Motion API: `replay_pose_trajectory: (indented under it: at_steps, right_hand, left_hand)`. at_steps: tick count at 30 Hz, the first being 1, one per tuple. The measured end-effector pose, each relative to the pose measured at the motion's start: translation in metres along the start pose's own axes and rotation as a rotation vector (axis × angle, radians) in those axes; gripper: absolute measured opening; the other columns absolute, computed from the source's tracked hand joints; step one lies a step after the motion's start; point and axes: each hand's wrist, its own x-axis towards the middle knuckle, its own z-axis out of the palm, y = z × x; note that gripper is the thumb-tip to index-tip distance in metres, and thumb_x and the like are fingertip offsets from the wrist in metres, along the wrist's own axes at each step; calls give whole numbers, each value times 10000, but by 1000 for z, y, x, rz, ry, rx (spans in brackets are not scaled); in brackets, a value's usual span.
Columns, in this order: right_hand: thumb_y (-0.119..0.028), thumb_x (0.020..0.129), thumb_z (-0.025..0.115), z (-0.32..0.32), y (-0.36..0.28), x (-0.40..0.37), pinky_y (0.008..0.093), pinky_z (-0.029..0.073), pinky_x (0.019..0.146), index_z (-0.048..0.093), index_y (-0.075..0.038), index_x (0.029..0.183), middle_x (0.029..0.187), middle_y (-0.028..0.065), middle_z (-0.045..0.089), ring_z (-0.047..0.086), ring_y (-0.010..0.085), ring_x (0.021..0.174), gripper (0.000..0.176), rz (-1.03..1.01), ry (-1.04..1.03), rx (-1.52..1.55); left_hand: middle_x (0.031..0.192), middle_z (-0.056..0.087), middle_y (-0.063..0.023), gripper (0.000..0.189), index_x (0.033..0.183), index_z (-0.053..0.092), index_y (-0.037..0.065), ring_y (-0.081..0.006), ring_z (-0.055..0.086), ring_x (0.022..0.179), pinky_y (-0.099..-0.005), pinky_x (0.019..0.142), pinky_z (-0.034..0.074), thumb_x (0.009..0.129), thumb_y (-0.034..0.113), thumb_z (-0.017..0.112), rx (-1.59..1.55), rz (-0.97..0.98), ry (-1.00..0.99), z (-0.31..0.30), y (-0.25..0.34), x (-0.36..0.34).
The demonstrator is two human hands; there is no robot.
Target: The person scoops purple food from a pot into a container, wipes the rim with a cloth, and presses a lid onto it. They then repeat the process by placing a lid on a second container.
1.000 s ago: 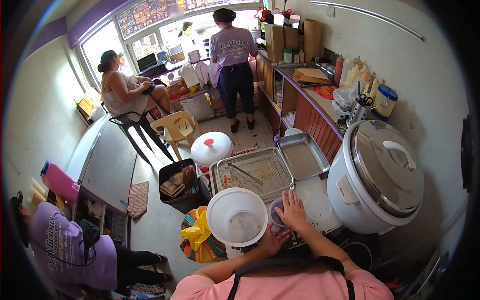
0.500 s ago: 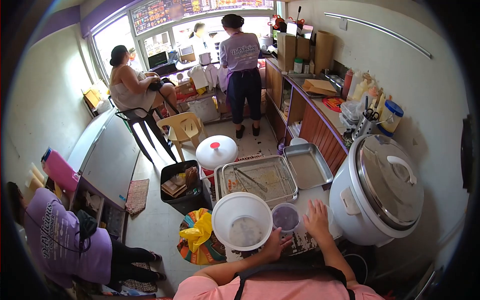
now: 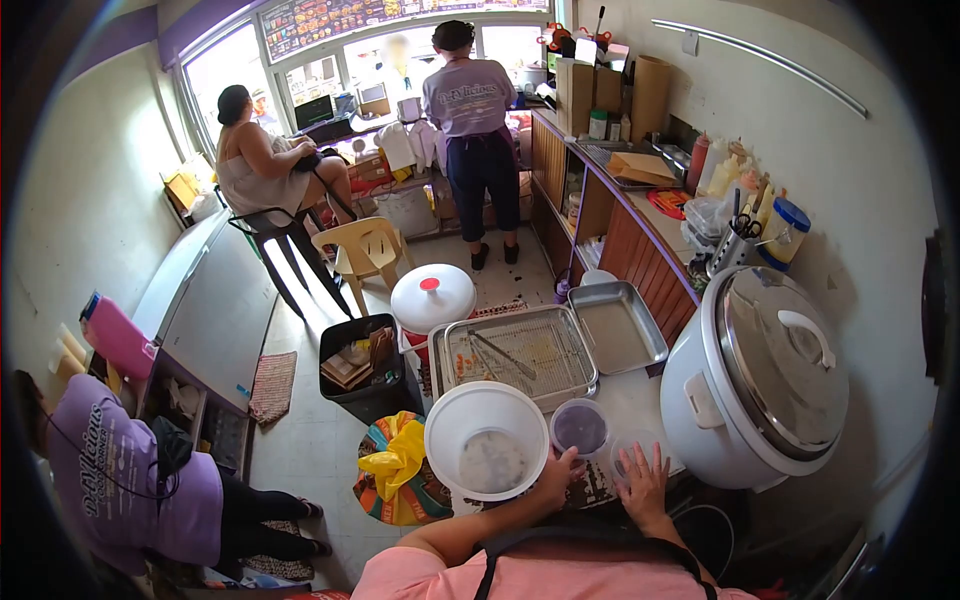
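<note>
My left hand (image 3: 558,482) is beside the white plastic bowl (image 3: 437,452), its fingers extended near the base of a small round tub (image 3: 579,428) with a dark purplish look. Whether the fingertips touch the tub is hard to tell. My right hand (image 3: 643,486) lies with spread fingers at the near edge of a clear round container or lid (image 3: 630,447), just right of the tub. Neither hand is closed around anything. Behind the bowl, metal tongs (image 3: 503,356) rest on a wire rack over a tray (image 3: 545,340).
A large white rice cooker (image 3: 690,400) stands at the right. An empty metal pan (image 3: 620,325), a lidded white bucket (image 3: 433,297) and a black bin (image 3: 370,375) surround the work surface. One person stands at the far counter, another sits, and a third (image 3: 130,470) is at the left.
My right hand has drawn back towards me, uncovering more of the clear round item. The dark tub sits slightly further right. My left hand has shifted slightly; the person at the counter moved left.
</note>
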Motion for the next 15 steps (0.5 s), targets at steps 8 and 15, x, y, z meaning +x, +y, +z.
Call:
replay_pose_trajectory:
  at_steps: [8, 15]
  right_hand:
    - [-259, 853, 632, -1, 19, -13, 574, 245, 1091, 480, -191, 1394, 1468, 169, 370, 289, 440, 1358, 566, -26, 130, 179]
    - [-221, 835, 666, -10, 14, -26, 533, 271, 1093, 485, -167, 1389, 1470, 162, 367, 299, 423, 1357, 585, 20, 178, 254]
  left_hand:
    - [965, 563, -54, 524, 1387, 306, 182, -195, 588, 821, -354, 650, 517, 911, 130, 519, 72, -72, -131, -10, -6, 10]
    - [1057, 577, -57, 385, 1318, 408, 80, -186, 574, 989, -354, 829, 486, 944, 151, 470, 153, -139, -94, -29, 30, -45]
